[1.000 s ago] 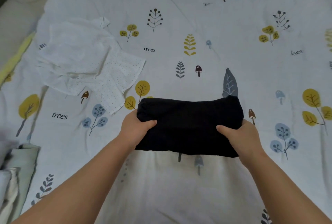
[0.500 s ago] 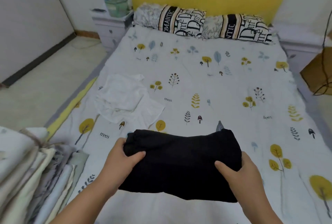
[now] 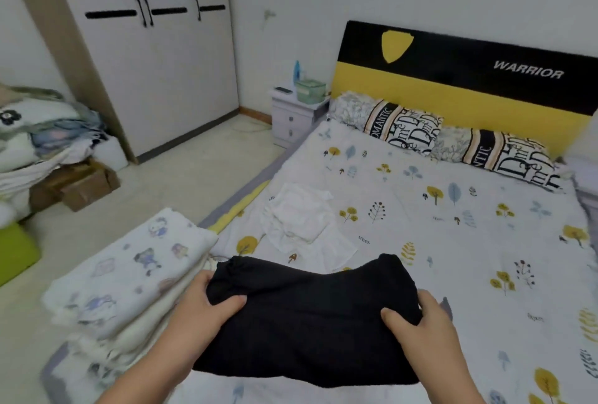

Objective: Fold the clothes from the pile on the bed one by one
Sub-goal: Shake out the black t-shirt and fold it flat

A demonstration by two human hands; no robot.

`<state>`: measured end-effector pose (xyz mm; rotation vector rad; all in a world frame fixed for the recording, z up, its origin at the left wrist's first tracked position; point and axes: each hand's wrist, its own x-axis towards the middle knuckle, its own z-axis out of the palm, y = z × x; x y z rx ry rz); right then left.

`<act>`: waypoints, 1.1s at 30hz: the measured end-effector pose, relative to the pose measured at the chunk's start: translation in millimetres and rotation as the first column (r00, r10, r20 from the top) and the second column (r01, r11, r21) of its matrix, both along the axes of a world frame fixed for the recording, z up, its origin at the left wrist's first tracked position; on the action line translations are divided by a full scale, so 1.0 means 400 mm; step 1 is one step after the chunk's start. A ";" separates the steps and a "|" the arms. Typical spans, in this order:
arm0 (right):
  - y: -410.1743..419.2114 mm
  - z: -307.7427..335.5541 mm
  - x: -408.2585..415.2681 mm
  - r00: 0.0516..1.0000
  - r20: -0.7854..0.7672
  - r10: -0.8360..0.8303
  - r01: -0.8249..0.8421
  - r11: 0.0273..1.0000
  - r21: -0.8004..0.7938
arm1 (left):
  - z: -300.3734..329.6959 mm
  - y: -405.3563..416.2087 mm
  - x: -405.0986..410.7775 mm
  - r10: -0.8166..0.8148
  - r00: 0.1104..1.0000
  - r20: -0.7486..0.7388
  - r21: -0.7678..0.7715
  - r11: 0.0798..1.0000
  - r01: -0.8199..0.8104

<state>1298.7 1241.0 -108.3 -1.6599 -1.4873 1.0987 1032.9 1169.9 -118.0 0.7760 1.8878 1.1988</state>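
Black and folded into a thick rectangle, the garment (image 3: 310, 322) is gripped at both short ends above the bed's near left corner. The left hand (image 3: 202, 309) clasps its left end, thumb on top; the right hand (image 3: 424, 322) clasps the right end likewise. Just left of it, a stack of folded linens (image 3: 129, 277) sits at the bed's left edge. Beyond, a crumpled white garment (image 3: 301, 222) lies on the tree-print bedsheet (image 3: 469, 241) near that edge. Two lettered pillows (image 3: 453, 141) rest against the yellow-and-black headboard (image 3: 469, 80).
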 end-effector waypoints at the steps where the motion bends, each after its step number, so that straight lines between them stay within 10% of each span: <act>1: -0.003 0.012 -0.031 1.000 0.004 0.024 -0.024 1.000 -0.002 | 0.012 -0.021 -0.025 0.029 1.000 0.003 0.004 1.000 -0.029; 33: 0.299 -0.018 -0.981 0.737 0.083 0.670 -0.662 0.742 -0.110 | -0.105 -0.133 -0.561 0.665 0.738 0.116 -0.068 0.747 -0.662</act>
